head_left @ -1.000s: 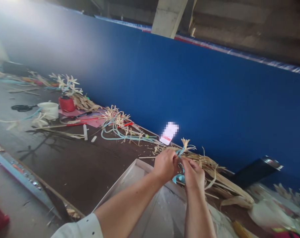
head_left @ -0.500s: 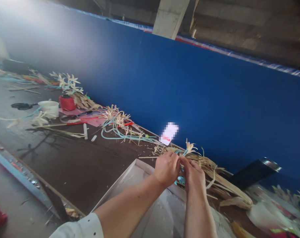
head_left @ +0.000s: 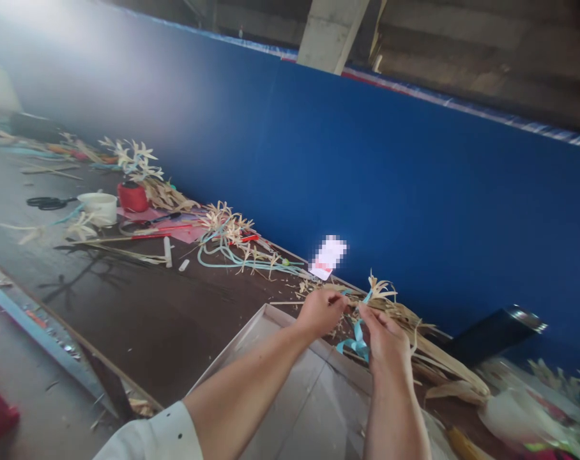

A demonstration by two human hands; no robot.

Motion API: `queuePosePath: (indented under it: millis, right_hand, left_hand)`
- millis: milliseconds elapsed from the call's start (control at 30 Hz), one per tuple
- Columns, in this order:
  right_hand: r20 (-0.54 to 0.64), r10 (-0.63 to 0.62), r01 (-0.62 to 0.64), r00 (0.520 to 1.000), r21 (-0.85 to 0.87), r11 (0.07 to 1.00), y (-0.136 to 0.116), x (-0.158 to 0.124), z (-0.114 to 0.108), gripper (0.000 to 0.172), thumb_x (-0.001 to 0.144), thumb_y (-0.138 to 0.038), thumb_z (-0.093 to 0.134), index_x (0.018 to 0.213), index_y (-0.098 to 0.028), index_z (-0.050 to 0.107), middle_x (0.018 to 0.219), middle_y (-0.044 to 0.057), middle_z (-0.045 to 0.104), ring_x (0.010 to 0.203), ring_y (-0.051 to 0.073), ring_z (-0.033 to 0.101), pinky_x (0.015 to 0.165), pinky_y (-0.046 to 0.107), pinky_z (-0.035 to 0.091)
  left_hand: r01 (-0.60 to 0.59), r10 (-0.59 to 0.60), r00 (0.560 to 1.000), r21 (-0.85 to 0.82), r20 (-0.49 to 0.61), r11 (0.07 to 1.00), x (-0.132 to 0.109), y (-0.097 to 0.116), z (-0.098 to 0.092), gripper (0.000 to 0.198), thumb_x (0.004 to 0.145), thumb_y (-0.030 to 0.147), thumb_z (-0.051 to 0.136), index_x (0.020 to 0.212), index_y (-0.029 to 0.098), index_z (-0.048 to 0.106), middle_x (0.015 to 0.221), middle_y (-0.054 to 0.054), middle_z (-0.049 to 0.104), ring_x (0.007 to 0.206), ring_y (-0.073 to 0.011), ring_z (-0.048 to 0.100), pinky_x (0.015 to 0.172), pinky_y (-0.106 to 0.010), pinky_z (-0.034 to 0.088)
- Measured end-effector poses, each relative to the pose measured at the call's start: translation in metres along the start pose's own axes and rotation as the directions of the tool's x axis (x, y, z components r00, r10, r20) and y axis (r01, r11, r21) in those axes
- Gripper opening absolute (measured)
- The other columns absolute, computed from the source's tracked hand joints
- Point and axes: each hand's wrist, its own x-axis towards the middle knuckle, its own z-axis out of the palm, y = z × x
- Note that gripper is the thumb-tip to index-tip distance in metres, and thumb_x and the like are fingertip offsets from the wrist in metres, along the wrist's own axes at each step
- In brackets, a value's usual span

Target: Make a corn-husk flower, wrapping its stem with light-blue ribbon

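Observation:
My left hand (head_left: 321, 311) is closed in a pinch on the stem of a small dried-straw flower (head_left: 381, 291), just above the far edge of a shallow metal tray (head_left: 251, 345). My right hand (head_left: 384, 335) is closed too, its fingers gripping a light blue ribbon (head_left: 356, 340) that loops down from the flower stem between both hands. The flower's pale petals stick up to the right of my fingers.
A pile of dried husks (head_left: 438, 358) lies right of the hands. Along the dark table (head_left: 141, 306) lie straw flowers (head_left: 225, 227), blue cord (head_left: 223, 259), a white bowl (head_left: 99, 207), a red cup (head_left: 133, 197), scissors (head_left: 45, 202). A blue wall (head_left: 366, 179) stands behind.
My hands have drawn slightly apart, and more of the blue ribbon shows hanging between them. The straw flower has shifted a little to the right.

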Motion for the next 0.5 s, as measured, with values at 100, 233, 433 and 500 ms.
queuePosePath:
  millis: [100,233,433,500]
  right_hand:
    - [0.037,-0.045,0.047,0.998,-0.04,0.998,-0.0021,-0.0007,0.0016,0.05,0.053,-0.055,0.07,0.079,-0.011,0.071,0.057,0.004,0.064,0.054,0.018,0.057,0.049,0.027,0.044]
    - [0.041,-0.109,0.113,0.993,-0.086,0.99,-0.0021,-0.001,0.0024,0.052,0.054,-0.057,0.068,0.079,-0.011,0.072,0.06,0.006,0.065,0.058,0.02,0.059,0.052,0.028,0.044]
    - [0.075,-0.17,0.178,0.983,-0.115,0.977,-0.0017,-0.0011,0.0021,0.05,0.056,-0.056,0.066,0.079,-0.012,0.072,0.066,0.008,0.068,0.066,0.022,0.061,0.058,0.029,0.045]
    - [0.082,-0.174,0.184,0.981,-0.123,0.975,-0.0018,-0.0011,0.0018,0.049,0.057,-0.055,0.065,0.08,-0.013,0.072,0.067,0.008,0.068,0.067,0.022,0.061,0.06,0.03,0.045]
  left_hand:
    - [0.141,-0.122,0.985,-0.162,0.126,0.977,0.0062,-0.0063,-0.0007,0.038,0.078,0.044,0.046,0.079,0.013,0.068,0.071,-0.004,0.065,0.06,-0.0105,0.054,0.053,-0.019,0.039]
    - [0.283,-0.202,0.946,-0.338,0.255,0.898,0.0047,-0.0021,-0.0022,0.038,0.073,0.046,0.055,0.081,0.011,0.067,0.07,-0.005,0.064,0.058,-0.0094,0.053,0.052,-0.019,0.04]
    - [0.344,-0.226,0.926,-0.429,0.303,0.835,0.0031,0.0021,-0.0063,0.035,0.067,0.043,0.064,0.077,0.01,0.067,0.07,-0.004,0.064,0.058,-0.0075,0.052,0.053,-0.018,0.041]
    - [0.345,-0.215,0.923,-0.444,0.318,0.827,0.0044,-0.0004,-0.006,0.035,0.067,0.043,0.064,0.076,0.01,0.067,0.068,-0.004,0.063,0.057,-0.0069,0.051,0.053,-0.017,0.041]
